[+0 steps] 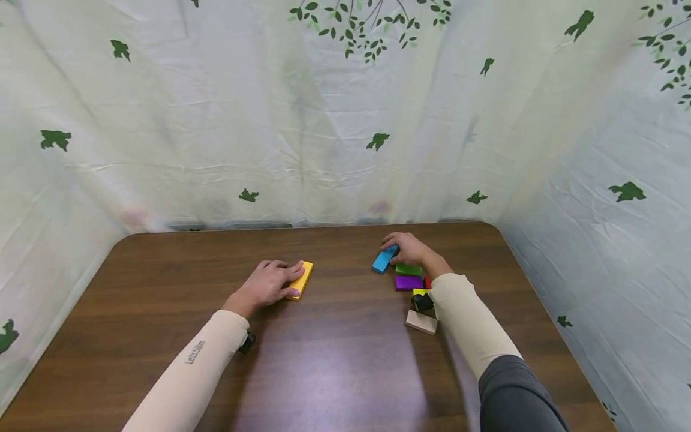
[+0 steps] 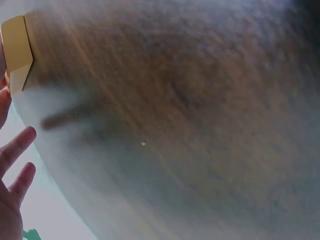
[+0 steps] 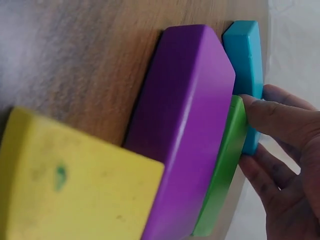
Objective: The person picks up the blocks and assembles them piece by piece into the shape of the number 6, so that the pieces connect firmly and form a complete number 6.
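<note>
My left hand (image 1: 266, 284) is at an orange-yellow block (image 1: 305, 277) left of the table's middle, thumb and index finger on it. In the left wrist view that block (image 2: 17, 45) shows at the upper left edge, and the other fingers (image 2: 19, 147) are spread away from it. With thumb and fingers my right hand (image 1: 412, 249) grips a blue block (image 1: 382, 261) at its far end. Beside it lie a green block (image 1: 408, 270) and a purple block (image 1: 408, 283). The right wrist view shows the thumb by the green block's end.
Nearer than the purple block are a yellow block (image 1: 418, 292), partly hidden by the right wrist camera, and a pale wooden block (image 1: 421, 322). A bit of a red block (image 1: 428, 282) shows beside the sleeve. A patterned curtain (image 1: 324, 150) hangs behind the brown table (image 1: 335, 372).
</note>
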Tool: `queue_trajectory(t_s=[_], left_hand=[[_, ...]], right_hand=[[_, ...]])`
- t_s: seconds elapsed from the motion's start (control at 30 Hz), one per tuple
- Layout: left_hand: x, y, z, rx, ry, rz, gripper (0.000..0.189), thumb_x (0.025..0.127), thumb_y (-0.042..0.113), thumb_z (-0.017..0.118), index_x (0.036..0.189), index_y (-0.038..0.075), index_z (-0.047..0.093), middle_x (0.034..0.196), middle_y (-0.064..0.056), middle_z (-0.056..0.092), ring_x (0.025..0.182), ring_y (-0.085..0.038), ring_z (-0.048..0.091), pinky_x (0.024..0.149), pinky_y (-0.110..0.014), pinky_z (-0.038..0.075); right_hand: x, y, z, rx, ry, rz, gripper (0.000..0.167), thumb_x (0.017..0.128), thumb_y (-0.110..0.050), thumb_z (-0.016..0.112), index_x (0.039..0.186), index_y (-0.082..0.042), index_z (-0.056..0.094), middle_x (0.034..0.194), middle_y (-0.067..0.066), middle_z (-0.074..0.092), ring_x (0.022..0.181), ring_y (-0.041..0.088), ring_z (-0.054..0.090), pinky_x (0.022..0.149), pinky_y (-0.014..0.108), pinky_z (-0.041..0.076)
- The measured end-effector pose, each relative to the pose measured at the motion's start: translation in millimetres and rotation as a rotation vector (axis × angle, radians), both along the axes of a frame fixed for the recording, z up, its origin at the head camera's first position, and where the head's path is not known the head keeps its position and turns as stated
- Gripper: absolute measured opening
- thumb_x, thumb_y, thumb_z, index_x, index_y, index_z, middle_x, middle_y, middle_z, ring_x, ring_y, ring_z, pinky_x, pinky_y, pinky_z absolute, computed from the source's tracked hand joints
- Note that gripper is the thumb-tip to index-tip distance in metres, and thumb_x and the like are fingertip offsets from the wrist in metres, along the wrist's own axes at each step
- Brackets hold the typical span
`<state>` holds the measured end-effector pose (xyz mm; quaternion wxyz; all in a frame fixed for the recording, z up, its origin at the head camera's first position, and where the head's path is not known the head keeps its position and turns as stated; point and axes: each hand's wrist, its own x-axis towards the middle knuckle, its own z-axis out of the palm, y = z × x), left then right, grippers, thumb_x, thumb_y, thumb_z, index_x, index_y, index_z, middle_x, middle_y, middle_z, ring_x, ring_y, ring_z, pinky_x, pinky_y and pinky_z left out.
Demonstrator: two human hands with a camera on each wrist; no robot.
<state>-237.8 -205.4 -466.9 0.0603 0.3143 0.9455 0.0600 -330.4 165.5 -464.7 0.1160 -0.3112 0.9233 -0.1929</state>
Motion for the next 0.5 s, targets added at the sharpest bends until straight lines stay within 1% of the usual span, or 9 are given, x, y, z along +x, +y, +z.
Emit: queue_trajectory(t_s=[0.13,0.23,0.37,0.5], left_hand=[[0.1,0.9,2.8,-0.005,0.006,-0.002,0.064,0.089,0.038,0.065,0.143,0.008,0.047,0.148,-0.011,0.043,0.123,-0.042,0.046,0.101,-0.058,0.03],[-1.1,0.9,2.3,-0.009,0.02,-0.007,0.064,0.089,0.038,0.066,0.142,0.008,0.047,0.147,-0.011,0.044,0.121,-0.042,0.047,0.101,-0.058,0.031],[-1.4,1.0,1.4,-0.021,0.018,-0.001,0.064,0.089,0.039,0.065,0.142,0.009,0.047,0.147,-0.01,0.044,0.121,-0.042,0.047,0.101,-0.058,0.03],[0.7,1.5,2.3,-0.02,0.011,0.004,0.064,0.089,0.039,0.065,0.142,0.009,0.048,0.147,-0.01,0.044,0.121,-0.042,0.047,0.101,-0.058,0.03]], right_hand=[[-2.9,-2.2,2.1,0.002,0.011,0.008,0.037,0.079,-0.001,0.075,0.115,-0.001,0.07,0.129,0.02,0.057,0.123,0.04,0.048,0.103,0.048,0.038],[-4.7,-3.2,3.2,0.001,0.018,0.01,0.036,0.078,-0.001,0.077,0.114,-0.001,0.071,0.127,0.02,0.058,0.122,0.04,0.05,0.102,0.047,0.039],[-5.0,-3.5,3.9,-0.009,0.026,0.015,0.035,0.077,-0.001,0.077,0.111,-0.003,0.072,0.124,0.019,0.06,0.119,0.038,0.052,0.1,0.047,0.04],[-5.0,-5.1,2.3,-0.027,0.027,0.004,0.033,0.076,0.0,0.078,0.109,-0.004,0.074,0.121,0.017,0.062,0.116,0.036,0.054,0.098,0.045,0.042]])
